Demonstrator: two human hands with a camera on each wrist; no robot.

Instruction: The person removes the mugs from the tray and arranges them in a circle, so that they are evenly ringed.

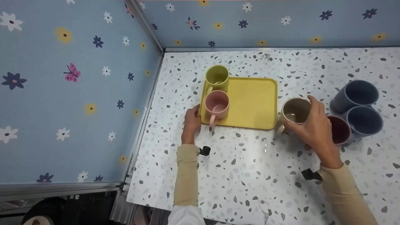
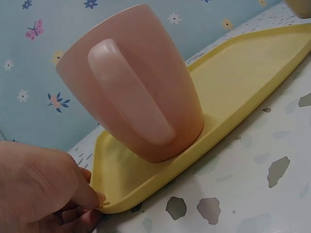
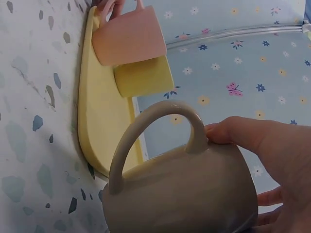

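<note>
My right hand (image 1: pixel 315 128) grips a beige mug (image 1: pixel 289 117) near its rim, thumb at the handle side and fingers across the far side. The mug is just right of a yellow tray (image 1: pixel 253 103); its handle shows in the right wrist view. At the tray's left edge, my left hand (image 1: pixel 191 122) pinches the rim near the front corner, as the left wrist view (image 2: pixel 43 189) shows. On the tray's left side stand a pink mug (image 1: pixel 217 104) in front and a yellow-green mug (image 1: pixel 217 76) behind it, both upright.
Right of my right hand, two blue-grey mugs (image 1: pixel 361 93) and a dark red mug (image 1: pixel 339 129) stand close together on the speckled table (image 1: pixel 237 175). Flowered blue panels (image 1: pixel 93 93) wall off the left and back.
</note>
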